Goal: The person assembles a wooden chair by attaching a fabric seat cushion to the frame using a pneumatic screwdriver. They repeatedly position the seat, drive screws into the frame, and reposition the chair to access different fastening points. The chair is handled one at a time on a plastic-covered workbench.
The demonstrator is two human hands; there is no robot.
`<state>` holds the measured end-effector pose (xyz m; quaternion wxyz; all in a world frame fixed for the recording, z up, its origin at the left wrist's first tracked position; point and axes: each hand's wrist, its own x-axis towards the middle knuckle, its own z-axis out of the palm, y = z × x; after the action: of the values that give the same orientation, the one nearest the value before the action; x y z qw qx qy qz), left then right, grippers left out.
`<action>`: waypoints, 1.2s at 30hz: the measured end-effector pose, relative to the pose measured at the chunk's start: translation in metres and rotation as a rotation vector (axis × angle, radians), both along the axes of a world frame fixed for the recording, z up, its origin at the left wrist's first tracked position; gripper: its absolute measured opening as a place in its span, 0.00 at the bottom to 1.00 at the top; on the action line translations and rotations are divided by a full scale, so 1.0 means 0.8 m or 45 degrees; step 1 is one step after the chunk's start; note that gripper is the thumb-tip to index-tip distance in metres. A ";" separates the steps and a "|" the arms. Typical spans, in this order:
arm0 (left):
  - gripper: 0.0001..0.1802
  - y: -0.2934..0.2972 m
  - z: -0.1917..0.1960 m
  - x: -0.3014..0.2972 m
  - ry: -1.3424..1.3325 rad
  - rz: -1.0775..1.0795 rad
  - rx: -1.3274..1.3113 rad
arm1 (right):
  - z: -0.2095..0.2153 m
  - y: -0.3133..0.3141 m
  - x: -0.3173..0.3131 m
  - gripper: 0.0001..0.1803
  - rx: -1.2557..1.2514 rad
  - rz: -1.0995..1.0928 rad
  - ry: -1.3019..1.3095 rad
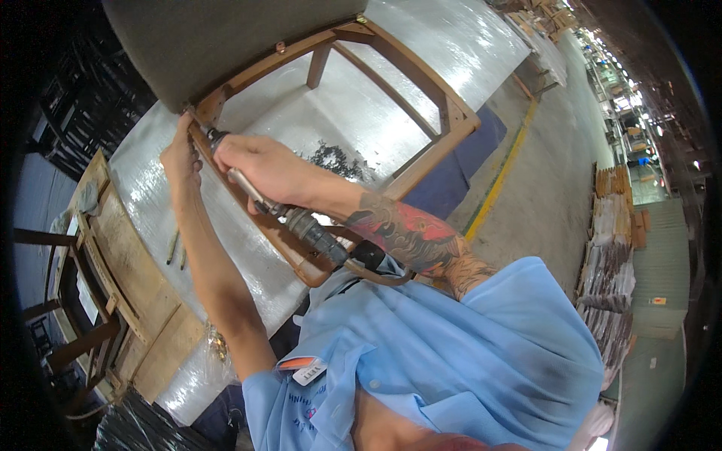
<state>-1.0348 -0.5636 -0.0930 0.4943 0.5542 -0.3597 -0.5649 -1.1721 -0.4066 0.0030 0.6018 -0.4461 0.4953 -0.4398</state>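
Observation:
A wooden chair frame [398, 64] lies on a worktable, its open seat ring toward me and a grey upholstered panel [218, 37] at its far left side. My right hand [263, 167] is wrapped round an inline power screwdriver [312, 231], whose bit points away to the frame's far left corner. A tan hose [387, 278] curves from the tool's rear. My left hand [182, 154] is closed at that same corner, fingers curled against the frame's edge and thumb beside the bit's tip. The screw itself, if any, is too small to make out.
Clear plastic sheeting [139, 177] covers the worktable, with a blue cloth [451, 169] under the frame's right side. Dark chair frames [90, 301] stand at the left near a plywood board [139, 301]. Stacked sheets [605, 255] and a yellow floor line [500, 177] are to the right.

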 end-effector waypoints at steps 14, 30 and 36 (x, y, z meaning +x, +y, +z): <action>0.22 0.018 0.017 0.007 0.119 0.025 -0.032 | 0.005 0.006 0.006 0.18 0.005 0.025 0.080; 0.20 0.020 0.020 0.006 0.151 0.011 -0.039 | 0.000 0.002 0.003 0.17 -0.030 0.034 0.072; 0.20 0.021 0.022 0.006 0.148 0.014 -0.060 | 0.006 0.000 0.002 0.20 -0.003 0.041 -0.007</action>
<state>-1.0301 -0.5464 -0.0752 0.5303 0.5106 -0.3406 -0.5849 -1.1708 -0.4064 0.0076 0.6096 -0.4535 0.4859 -0.4320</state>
